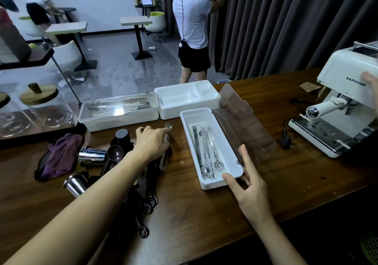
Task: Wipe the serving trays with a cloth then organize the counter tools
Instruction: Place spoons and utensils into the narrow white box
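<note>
A white utensil box [189,134] stands open on the wooden counter [286,174], its clear lid [241,125] tilted up to the right. Several wrapped metal spoons [206,152] lie inside. My left hand [152,143] pinches a plastic-wrapped spoon [168,128] just left of the box. My right hand [248,185] rests with straight fingers against the box's near right corner and the lid's lower edge. Dark measuring scoops [116,155] and black tools [147,199] lie under my left forearm.
A purple cloth [61,156] lies at the left beside steel cups [92,156]. A closed lidded box [118,111] and an open white tray [184,99] stand behind. A white espresso machine [337,109] with its plug [285,141] sits right. Glass jars [41,107] are far left. A person stands beyond the counter.
</note>
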`<state>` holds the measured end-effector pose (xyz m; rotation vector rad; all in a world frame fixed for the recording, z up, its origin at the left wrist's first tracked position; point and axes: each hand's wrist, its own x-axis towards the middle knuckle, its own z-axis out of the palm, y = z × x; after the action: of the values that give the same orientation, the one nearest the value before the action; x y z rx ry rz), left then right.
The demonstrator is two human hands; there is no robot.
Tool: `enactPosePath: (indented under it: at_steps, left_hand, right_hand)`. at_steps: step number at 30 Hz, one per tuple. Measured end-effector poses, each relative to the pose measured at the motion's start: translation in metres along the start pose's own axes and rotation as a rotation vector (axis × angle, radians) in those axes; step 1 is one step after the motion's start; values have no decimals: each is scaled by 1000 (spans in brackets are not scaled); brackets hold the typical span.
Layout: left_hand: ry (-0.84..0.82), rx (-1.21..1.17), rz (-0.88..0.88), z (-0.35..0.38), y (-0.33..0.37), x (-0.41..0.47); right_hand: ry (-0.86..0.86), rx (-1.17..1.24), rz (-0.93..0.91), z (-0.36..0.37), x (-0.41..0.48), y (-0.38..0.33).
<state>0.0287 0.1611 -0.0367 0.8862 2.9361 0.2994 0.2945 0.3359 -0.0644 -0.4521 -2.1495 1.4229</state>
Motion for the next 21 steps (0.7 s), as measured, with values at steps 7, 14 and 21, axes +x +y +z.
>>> enactPosePath:
  at_steps: [7, 14, 21]
  left_hand:
    - [169, -198, 23, -3, 4, -12]
    - [334, -524, 18, -16, 22, -29]
    - [312, -560, 95, -21, 69, -36]
  right_hand:
    - [3, -11, -10, 1, 0, 0]
    - [7, -9, -21, 1, 1, 1]
    - [11, -5, -22, 1, 0, 0]
